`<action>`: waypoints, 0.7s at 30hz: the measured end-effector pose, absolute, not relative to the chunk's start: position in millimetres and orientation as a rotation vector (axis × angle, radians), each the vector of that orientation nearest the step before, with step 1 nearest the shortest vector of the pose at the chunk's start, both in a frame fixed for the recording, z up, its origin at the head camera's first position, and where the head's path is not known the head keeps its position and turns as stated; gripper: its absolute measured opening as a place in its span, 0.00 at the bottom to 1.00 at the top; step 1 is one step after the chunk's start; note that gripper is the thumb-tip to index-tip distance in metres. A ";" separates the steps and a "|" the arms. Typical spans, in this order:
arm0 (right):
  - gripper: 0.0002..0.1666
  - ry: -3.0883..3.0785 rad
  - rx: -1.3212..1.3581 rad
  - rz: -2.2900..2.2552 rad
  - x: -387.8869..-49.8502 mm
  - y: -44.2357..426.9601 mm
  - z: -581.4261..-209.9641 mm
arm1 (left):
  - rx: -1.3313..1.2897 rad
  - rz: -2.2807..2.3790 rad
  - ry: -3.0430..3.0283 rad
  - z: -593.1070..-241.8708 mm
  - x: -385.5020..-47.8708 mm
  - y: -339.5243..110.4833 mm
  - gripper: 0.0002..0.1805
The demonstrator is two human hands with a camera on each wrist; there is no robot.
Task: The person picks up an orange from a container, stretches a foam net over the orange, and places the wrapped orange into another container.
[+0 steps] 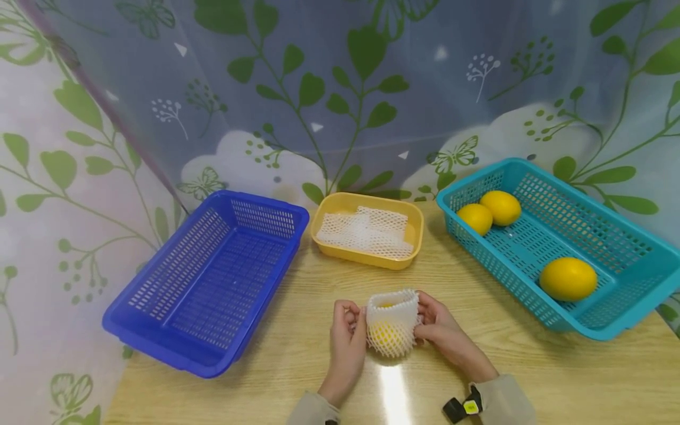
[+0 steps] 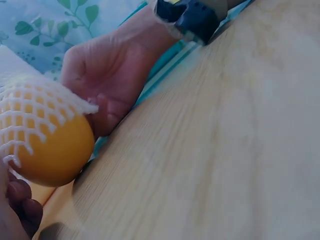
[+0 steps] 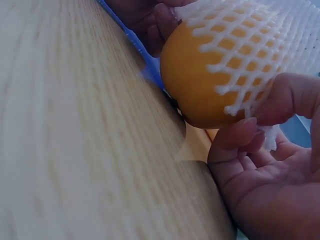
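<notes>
Wooden tabletop [image 1: 289, 348] below, and I've got the left hand [image 1: 347, 339] at nine o'clock, the right hand [image 1: 448, 339] at three, both pinching the foam net [image 1: 406, 316] over the yellow fruit [image 2: 62, 152], six o'clock from the tray [image 1: 358, 255].

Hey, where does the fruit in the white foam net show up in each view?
Head: netted fruit, lower half, right of centre.
Left wrist: netted fruit, at the left edge, around mid-height.
Right wrist: netted fruit, upper half, right of centre.
Shared landmark: wooden tabletop.
</notes>
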State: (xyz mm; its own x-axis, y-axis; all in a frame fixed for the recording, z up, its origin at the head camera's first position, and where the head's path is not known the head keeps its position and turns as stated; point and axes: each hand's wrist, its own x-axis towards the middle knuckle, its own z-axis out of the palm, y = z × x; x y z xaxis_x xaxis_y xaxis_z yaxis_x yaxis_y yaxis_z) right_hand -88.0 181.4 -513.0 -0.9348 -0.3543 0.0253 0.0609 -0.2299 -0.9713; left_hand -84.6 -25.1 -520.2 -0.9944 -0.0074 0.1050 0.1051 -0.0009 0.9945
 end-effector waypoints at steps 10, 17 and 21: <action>0.33 1.849 -0.396 -2.195 -85.7 178.4 -508.3 | -0.422 -1.537 -2.352 -525.4 -89.0 -34.1 0.12; 0.33 1.915 -0.426 -2.184 -86.7 176.0 -509.7 | -0.474 -1.266 -2.403 -524.4 -89.4 -35.4 0.14; 0.33 1.961 -0.408 -2.164 -87.9 176.2 -511.9 | -0.421 -1.369 -2.412 -525.6 -90.0 -35.2 0.13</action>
State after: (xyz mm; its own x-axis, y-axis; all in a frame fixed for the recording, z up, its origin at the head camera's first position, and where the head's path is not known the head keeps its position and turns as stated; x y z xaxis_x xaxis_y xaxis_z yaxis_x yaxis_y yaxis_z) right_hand -87.9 176.2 -511.9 -0.9435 -0.3231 0.0733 -0.0411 -0.1053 -0.9936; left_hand -90.0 -35.2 -525.6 -0.9003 0.0901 0.4258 0.4118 0.4932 0.7663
